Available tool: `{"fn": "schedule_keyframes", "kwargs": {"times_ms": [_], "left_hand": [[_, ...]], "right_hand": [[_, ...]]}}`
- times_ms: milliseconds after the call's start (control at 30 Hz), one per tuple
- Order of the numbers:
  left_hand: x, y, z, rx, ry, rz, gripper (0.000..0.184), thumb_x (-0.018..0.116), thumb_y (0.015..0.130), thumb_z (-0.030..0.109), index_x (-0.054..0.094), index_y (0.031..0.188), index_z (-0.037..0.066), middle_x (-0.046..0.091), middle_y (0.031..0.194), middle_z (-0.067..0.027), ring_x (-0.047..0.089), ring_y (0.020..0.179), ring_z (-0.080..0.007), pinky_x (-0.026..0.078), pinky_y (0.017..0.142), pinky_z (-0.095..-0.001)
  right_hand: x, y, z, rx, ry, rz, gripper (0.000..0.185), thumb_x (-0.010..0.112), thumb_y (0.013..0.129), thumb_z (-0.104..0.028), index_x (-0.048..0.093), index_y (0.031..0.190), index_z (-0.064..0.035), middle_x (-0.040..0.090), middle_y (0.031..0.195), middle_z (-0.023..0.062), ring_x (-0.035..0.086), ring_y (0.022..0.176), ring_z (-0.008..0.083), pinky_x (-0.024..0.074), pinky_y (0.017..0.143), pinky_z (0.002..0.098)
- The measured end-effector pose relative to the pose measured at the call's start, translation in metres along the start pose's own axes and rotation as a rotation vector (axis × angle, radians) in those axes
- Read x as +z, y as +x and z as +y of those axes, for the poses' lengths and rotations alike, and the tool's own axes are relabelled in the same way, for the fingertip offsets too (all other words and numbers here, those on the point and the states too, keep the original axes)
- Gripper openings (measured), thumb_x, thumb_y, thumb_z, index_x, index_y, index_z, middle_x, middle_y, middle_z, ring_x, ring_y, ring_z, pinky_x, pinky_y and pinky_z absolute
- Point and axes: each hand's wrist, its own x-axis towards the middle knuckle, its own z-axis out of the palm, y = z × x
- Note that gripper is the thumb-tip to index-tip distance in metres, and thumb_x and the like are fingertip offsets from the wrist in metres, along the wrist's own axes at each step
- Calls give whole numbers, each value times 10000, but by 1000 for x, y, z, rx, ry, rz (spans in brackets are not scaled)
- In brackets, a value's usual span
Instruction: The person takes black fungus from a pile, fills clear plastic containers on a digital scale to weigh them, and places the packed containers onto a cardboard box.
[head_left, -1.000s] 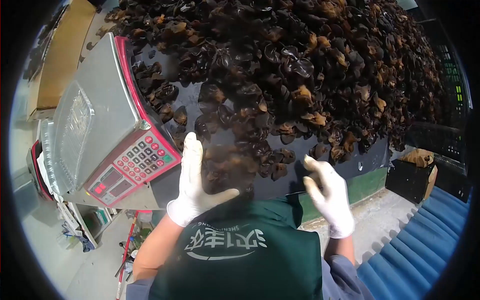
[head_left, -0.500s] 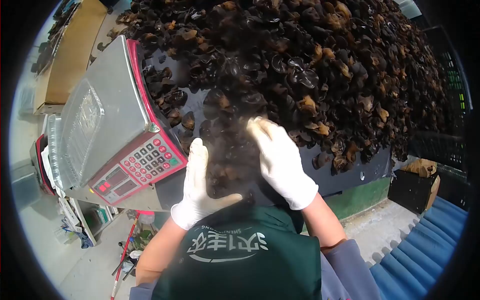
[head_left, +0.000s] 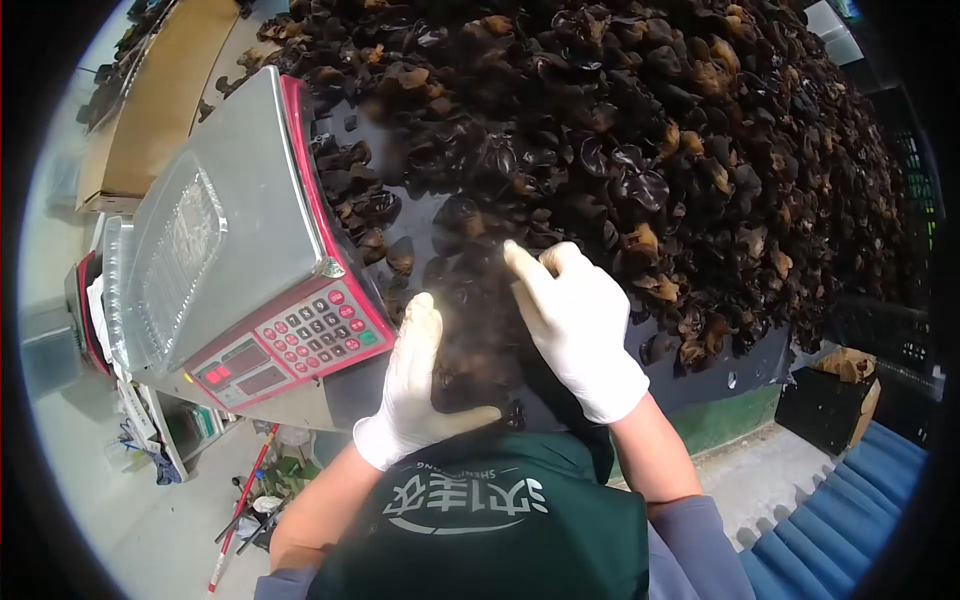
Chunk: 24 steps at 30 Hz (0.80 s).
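My left hand, in a white glove, lies at the near edge of the table beside the scale. Its fingers are stretched out and its thumb spreads to the right; it holds nothing. To the right, my right hand, gloved too, is over the near side of the pile of wood ear mushrooms. Its fingers are slightly bent and apart, with nothing visible in them. Between both hands lie several dark mushrooms, smeared by a blurry patch in the view.
A red and grey digital scale stands at the left with a clear plastic tray on its plate. Behind it is a cardboard box. Dark crates stand at the right, above blue corrugated material. A red pole leans lower left.
The view has shifted a little, so the scale and pile sit further right. My right hand has drawn slightly nearer and its fingers are more bent and apart. My left hand stays spread.
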Motion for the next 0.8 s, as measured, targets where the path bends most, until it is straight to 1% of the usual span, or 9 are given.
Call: {"fn": "schedule_keyframes", "kwargs": {"times_ms": [133,267,333,400,433,500,533,700,800], "left_hand": [[2,-3,-1,-18,14,2,1328,976,637,380,174,1588,-85,196,1637,-336,226,1528,-475,221,1244,-520],[1,-4,-1,-2,14,-1,1338,969,644,407,161,1589,-86,197,1636,-337,221,1529,-478,220,1244,-523],[0,-3,-2,-8,10,-16,1343,970,641,409,158,1589,-87,199,1635,-337,221,1529,-479,222,1243,-522],[0,-4,-2,-18,-7,-19,1342,972,637,405,163,1588,-87,200,1635,-337,225,1528,-480,221,1243,-520],[0,-3,-2,-23,-12,-21,1341,973,635,403,166,1588,-86,200,1635,-337,227,1527,-480,221,1243,-519],[-2,0,-1,-19,-21,-18,1342,977,624,389,173,1588,-83,200,1637,-336,234,1524,-481,221,1243,-516],[-2,0,0,-20,-28,-22,1342,979,618,382,177,1588,-82,200,1637,-335,237,1522,-482,222,1243,-515],[0,0,-2,44,-36,33,1306,976,619,350,210,1582,-88,233,1632,-326,260,1518,-475,238,1233,-522],[-1,-3,3,61,20,49,1266,966,642,338,230,1576,-93,263,1619,-329,270,1513,-480,246,1228,-536]], "right_hand": [[21,13,4,-41,-51,-7,307,725,824,-95,731,1130,-105,557,812,52,571,658,206,458,554,343],[-10,0,-2,171,347,46,291,773,806,-40,748,1079,-138,574,824,58,615,716,217,499,620,341],[-40,-15,1,292,531,27,303,783,801,-16,766,1082,-127,568,835,58,568,674,181,472,614,306],[-76,-40,7,436,509,-67,297,782,790,9,776,1064,-108,586,840,39,529,652,127,440,594,264],[-86,-56,16,404,485,-61,292,780,779,28,778,1045,-92,591,819,38,519,640,117,429,589,253],[-113,-89,27,503,375,-182,269,778,762,41,781,1000,-84,595,800,29,500,614,111,421,586,249],[-130,-106,31,644,311,-335,249,783,758,32,772,981,-78,607,809,33,538,627,149,449,603,273],[-147,-168,46,481,-68,-611,335,778,783,-19,726,1104,-95,618,826,72,641,731,255,516,675,362],[-133,-149,30,521,47,-461,347,751,808,-14,706,1142,-96,630,851,79,657,766,258,521,687,365]]}}
